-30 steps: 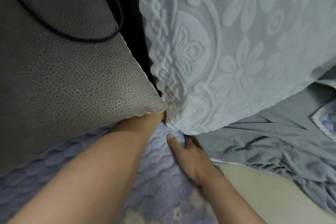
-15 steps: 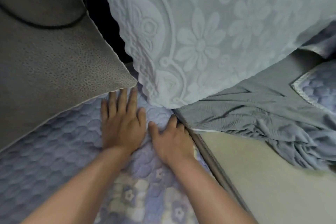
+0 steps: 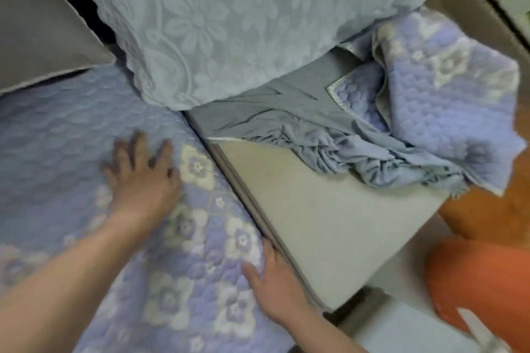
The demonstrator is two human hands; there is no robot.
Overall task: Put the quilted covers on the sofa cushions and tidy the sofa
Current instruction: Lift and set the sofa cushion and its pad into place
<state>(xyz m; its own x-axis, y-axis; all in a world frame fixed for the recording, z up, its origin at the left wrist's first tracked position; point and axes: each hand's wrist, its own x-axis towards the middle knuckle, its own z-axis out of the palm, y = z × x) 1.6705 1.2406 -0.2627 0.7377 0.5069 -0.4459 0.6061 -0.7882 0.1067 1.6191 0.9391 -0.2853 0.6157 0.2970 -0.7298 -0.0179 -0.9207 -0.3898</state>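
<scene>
**Both palms flat on the covered seat cushion**

The left hand (image 3: 142, 178) lies palm down on the lilac quilted cover (image 3: 57, 135), fingers straight and fanned wide, the tips pointing toward the sofa back. It holds nothing; it only presses on the fabric, just beside a pale flower motif. The hand is blurred, so the thumb cannot be made out clearly.

The right hand (image 3: 275, 286) rests nearer the camera on the same cover, at its right edge where it meets the seam against the bare beige seat cushion (image 3: 324, 226). Its fingers are straight and close together, laid along the edge, not curled round anything.

The quilted cover is spread over the left-hand seat cushion, with a floral border along its near part. A second quilted cover (image 3: 447, 100), same lilac with pale flowers, lies crumpled over the far right part of the bare cushion, its grey-blue underside (image 3: 324, 140) bunched in folds toward the middle.

A pale blue back cushion with a raised flower pattern (image 3: 229, 20) stands above both seats, its lower corner touching the seam between them. A grey cushion (image 3: 43, 40) sits at the upper left, resting on the covered seat. An orange fabric shape (image 3: 481, 286) shows at lower right.
</scene>
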